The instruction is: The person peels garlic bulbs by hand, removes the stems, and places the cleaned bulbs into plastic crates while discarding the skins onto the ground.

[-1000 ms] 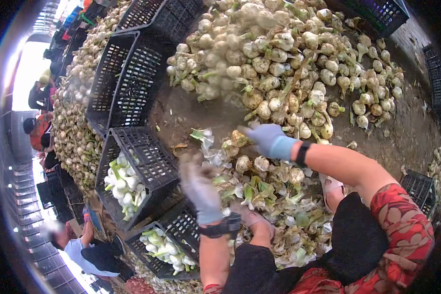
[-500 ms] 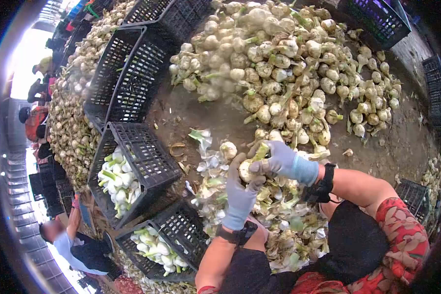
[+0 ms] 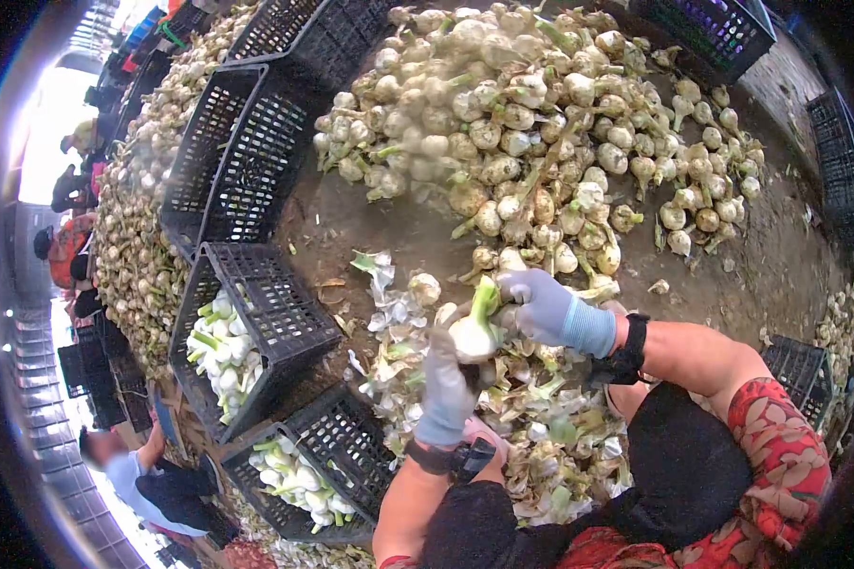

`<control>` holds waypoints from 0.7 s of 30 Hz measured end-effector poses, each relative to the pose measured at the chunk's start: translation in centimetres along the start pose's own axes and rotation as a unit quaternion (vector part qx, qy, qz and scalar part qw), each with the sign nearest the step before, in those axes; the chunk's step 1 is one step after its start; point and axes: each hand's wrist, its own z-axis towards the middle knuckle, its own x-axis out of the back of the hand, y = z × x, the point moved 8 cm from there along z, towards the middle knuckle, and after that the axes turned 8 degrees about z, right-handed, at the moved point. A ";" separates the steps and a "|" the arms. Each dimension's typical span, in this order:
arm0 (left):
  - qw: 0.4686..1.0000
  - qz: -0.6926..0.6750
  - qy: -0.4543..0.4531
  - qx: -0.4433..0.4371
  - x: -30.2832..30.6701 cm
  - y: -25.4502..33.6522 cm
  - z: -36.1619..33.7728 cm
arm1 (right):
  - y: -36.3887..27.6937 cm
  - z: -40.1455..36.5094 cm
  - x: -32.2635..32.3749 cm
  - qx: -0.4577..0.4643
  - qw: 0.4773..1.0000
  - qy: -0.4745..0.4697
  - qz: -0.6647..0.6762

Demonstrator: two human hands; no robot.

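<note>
A garlic bulb (image 3: 473, 339) with a smooth white body and a short green stem is held above the peelings. My left hand (image 3: 446, 379), in a grey glove, is closed around its lower left side. Beside the stem, my gloved right hand (image 3: 546, 308) has its fingers curled in. Whether they pinch the stem, a piece of skin or nothing is hidden. Loose garlic skins (image 3: 560, 427) lie in a heap below both hands. One unpeeled bulb (image 3: 425, 288) rests just beyond my left hand.
A large pile of unpeeled garlic (image 3: 503, 123) covers the ground ahead. To the left, a black crate (image 3: 285, 299) and a nearer crate (image 3: 351, 450) hold clean white bulbs. More crates (image 3: 266, 156) stand behind them. Another person (image 3: 152, 484) works at far left.
The bulb has turned stem up and now shows a cleaner white surface. My left hand has shifted left and down slightly; my right hand's fingers have come off the bulb's body.
</note>
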 end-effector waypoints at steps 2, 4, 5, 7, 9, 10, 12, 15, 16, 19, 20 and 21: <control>0.923 -0.281 -0.149 0.217 -1.1 -4.0 -0.1 | -1.8 -0.3 0.2 0.051 0.991 0.021 -0.124; 0.917 -0.280 -0.093 0.269 -1.2 -3.9 -0.2 | -2.7 -0.9 -0.2 0.070 0.978 0.023 -0.196; 0.946 -0.238 -0.064 0.211 -0.4 -3.5 0.3 | -0.7 -0.5 -0.4 0.026 0.979 0.029 -0.201; 0.978 -0.191 0.026 0.079 -0.1 -0.6 0.9 | -1.0 -0.4 0.6 -0.033 0.981 0.083 -0.173; 0.994 0.060 0.063 -0.065 -0.7 2.0 0.0 | -0.7 -0.2 0.9 -0.052 0.966 0.169 -0.188; 0.975 0.170 0.095 -0.110 -1.2 2.7 -0.5 | -0.4 -0.6 0.4 -0.051 0.967 0.168 -0.187; 0.955 0.240 0.056 -0.162 -1.0 0.8 -0.3 | -0.5 -0.7 -2.7 -0.015 0.969 0.046 -0.241; 0.980 0.143 0.070 -0.121 0.4 -0.6 0.2 | -1.0 -1.0 -4.0 0.041 0.978 0.030 -0.203; 0.991 0.064 0.056 -0.100 0.5 -1.0 0.5 | -0.9 -0.9 -4.2 0.039 0.975 0.021 -0.218; 0.988 0.086 0.065 -0.109 1.2 -1.6 0.4 | 0.1 -1.1 -4.3 0.012 0.981 -0.010 -0.196; 0.988 0.095 0.062 -0.107 1.6 -2.1 0.5 | 0.9 -1.1 -4.5 -0.023 0.981 -0.039 -0.188; 0.988 0.095 0.063 -0.106 2.0 -2.4 0.5 | 1.0 -1.1 -4.2 -0.024 0.981 -0.040 -0.187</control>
